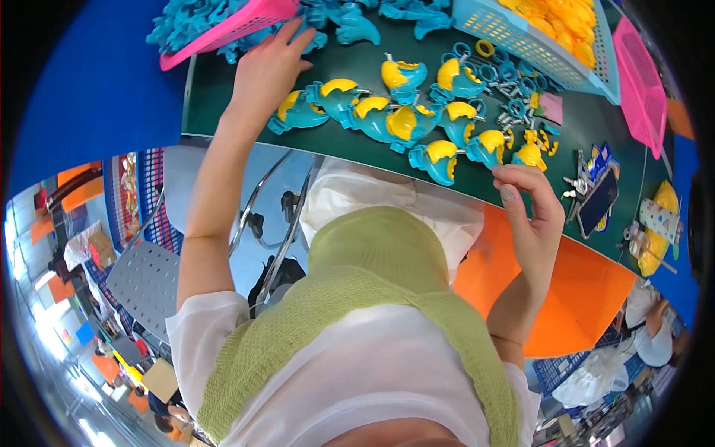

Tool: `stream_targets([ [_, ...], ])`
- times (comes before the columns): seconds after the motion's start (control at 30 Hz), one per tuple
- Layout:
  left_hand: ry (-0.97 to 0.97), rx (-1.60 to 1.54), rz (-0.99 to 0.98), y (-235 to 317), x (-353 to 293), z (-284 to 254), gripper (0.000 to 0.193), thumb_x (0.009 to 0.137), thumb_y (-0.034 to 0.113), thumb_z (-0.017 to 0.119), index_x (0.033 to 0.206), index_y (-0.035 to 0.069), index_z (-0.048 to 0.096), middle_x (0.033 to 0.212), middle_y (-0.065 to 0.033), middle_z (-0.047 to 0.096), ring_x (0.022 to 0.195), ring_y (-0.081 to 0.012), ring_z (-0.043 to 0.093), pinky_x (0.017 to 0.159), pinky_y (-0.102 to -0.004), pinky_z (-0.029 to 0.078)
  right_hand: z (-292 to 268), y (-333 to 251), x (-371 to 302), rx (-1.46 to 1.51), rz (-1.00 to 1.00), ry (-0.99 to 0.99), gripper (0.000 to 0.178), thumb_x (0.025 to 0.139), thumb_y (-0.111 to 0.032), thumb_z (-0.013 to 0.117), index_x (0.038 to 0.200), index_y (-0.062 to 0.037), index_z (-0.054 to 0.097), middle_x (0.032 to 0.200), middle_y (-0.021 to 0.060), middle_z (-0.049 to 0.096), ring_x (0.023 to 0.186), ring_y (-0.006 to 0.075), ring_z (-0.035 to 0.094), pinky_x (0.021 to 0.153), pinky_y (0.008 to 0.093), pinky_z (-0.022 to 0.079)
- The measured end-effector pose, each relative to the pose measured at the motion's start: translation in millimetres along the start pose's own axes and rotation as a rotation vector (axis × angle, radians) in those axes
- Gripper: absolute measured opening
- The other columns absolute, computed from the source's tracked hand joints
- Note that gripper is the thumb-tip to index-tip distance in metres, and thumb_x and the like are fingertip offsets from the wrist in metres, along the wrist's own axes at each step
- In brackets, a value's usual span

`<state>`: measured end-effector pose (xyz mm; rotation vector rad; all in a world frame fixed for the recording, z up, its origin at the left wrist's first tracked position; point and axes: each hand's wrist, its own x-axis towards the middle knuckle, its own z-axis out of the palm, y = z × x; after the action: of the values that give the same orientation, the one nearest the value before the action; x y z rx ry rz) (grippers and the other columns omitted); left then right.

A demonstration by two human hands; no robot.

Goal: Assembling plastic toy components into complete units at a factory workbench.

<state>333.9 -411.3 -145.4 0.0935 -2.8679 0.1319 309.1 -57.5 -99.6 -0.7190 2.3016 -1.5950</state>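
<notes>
My left hand (264,71) reaches out flat, fingers spread, onto a pile of teal plastic shells (328,22) spilling from a pink basket (223,30) at the far left of the dark green table (223,119). Just below that hand lies a row of several teal and yellow toy pieces (395,119). My right hand (532,208) hovers at the table's near edge with fingers curled and pinched; whether it holds a small part I cannot tell. The nearest toy piece (530,155) lies just above it.
A light blue basket (521,37) of yellow parts stands at the back right, beside a pink basket (642,82). Small teal rings and metal screws (510,97) lie scattered. A dark phone (598,201) and tools lie right. A grey chair (149,276) stands below left.
</notes>
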Motion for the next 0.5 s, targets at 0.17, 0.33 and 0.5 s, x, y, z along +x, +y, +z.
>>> stream_targets([
  [0.17,0.058,0.054,0.091,0.7,-1.9,-5.4,0.04,0.072,0.014,0.064,0.111,0.016,0.053,0.12,-0.0015,0.05,0.087,-0.0204,0.059,0.07,-0.0313,0.05,-11.0,6.1,-9.6,-0.042,0.04,0.042,0.01,0.081,-0.001,0.056,0.09,0.0023,0.058,0.088,0.0081,0.059,0.076,0.0134,0.053,0.068,0.0229,0.042],
  [0.33,0.163,0.017,0.11,16.3,-15.1,-34.6,0.042,0.072,0.009,0.063,0.112,0.016,0.052,0.119,-0.0007,0.05,0.083,-0.019,0.058,0.071,-0.0272,0.049,-18.7,12.1,-8.1,-0.072,0.083,0.008,0.013,0.086,-0.006,0.052,0.095,0.0014,0.057,0.091,0.0067,0.056,0.083,0.012,0.053,0.075,0.0223,0.041],
  [0.5,0.374,-0.741,0.0,37.4,-24.0,-47.8,0.04,0.076,0.005,0.06,0.114,0.007,0.05,0.115,-0.0059,0.053,0.089,-0.0171,0.059,0.075,-0.0266,0.048,-24.4,8.5,2.5,-0.099,0.032,0.022,0.013,0.086,-0.006,0.052,0.096,0.0014,0.057,0.091,0.0064,0.055,0.083,0.0115,0.052,0.076,0.0218,0.04],
])
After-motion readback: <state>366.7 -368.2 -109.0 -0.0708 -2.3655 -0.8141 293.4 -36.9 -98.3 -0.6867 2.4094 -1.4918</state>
